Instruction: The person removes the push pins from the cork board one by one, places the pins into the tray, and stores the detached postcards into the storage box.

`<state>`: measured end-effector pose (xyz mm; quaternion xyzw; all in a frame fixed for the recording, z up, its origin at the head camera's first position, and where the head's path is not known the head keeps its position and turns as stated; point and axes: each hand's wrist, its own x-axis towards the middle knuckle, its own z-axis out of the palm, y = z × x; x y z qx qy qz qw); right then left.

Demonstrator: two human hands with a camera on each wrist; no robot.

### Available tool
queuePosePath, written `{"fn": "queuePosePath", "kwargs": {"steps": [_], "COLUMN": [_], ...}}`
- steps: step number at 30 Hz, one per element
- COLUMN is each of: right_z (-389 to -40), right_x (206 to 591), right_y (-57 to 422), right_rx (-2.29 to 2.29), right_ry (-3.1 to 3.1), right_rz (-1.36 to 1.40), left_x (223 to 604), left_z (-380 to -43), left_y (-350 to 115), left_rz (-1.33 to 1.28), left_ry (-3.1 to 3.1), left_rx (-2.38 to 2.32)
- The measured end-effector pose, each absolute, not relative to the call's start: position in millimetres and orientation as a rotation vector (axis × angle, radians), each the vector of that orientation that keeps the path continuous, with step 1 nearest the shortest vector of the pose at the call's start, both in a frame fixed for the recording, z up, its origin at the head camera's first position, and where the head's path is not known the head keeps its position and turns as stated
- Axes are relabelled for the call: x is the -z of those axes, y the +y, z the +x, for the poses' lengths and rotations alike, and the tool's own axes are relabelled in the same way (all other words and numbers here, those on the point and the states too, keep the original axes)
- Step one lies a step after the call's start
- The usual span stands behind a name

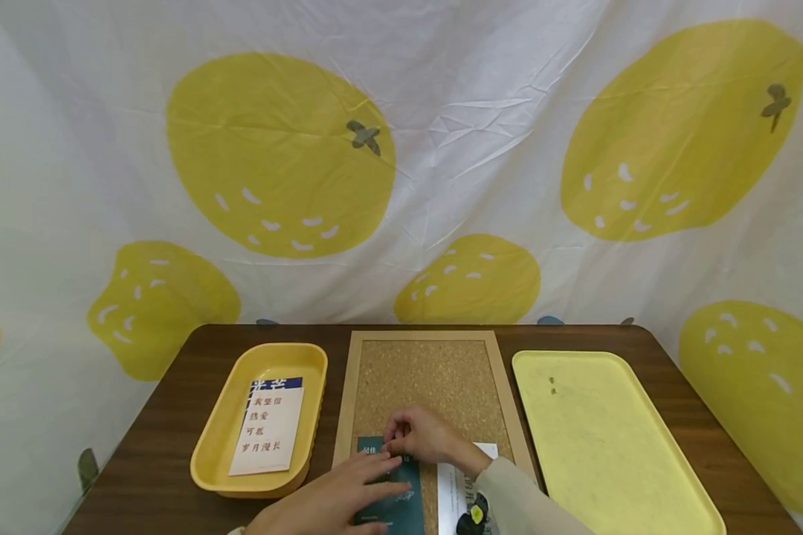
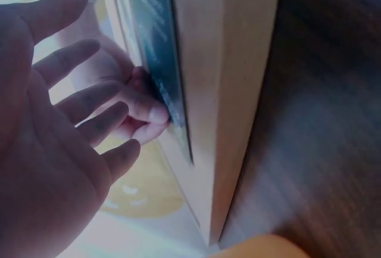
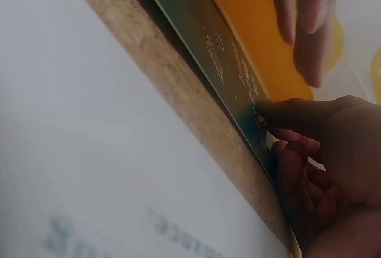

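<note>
A dark green card [image 1: 391, 513] with pale print lies on a cork board [image 1: 428, 386] framed in light wood. At the card's upper end, my right hand [image 1: 423, 437] curls its fingers and pinches a tiny thing that looks like a pin [image 3: 260, 118], mostly hidden by the fingertips. My left hand [image 1: 337, 494] spreads its straight fingers over the card's left side; in the left wrist view its palm shows with nothing held. Partly under the right forearm, a white card [image 1: 450, 494] with grey lettering lies on the board.
Left of the board stands a yellow-orange basin [image 1: 207, 446] holding a white card with red writing [image 1: 268, 438] over a blue one [image 1: 288, 383]. To the right, a pale yellow tray [image 1: 616, 446] carries small dark bits [image 1: 552, 385]. A lemon-print cloth [image 1: 455, 148] hangs behind the table.
</note>
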<state>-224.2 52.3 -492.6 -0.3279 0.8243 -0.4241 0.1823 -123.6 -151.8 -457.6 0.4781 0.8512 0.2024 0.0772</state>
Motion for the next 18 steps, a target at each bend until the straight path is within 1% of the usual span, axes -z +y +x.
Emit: {"fn": "queuePosePath", "kwargs": {"steps": [2,8,18], "right_z": [-224.1,-223.3,-223.8], "right_x": [492.6,492.4,493.0], "right_y": [52.4,51.6,51.5], "right_rx": [1.2,1.193,1.182], "right_ry": [2.324,2.333,2.357], "right_rz": [-0.923,-0.911,-0.897], "left_x": [459.6,463.9,475.8], "left_z": [-123.1,-122.9,-128.6], "left_y": [-150.5,-148.4,-149.1], "left_rz": [1.445,1.347,1.278], "left_ry": [2.544,2.481,2.374], "left_rx": [-0.591,-0.587,-0.549]}}
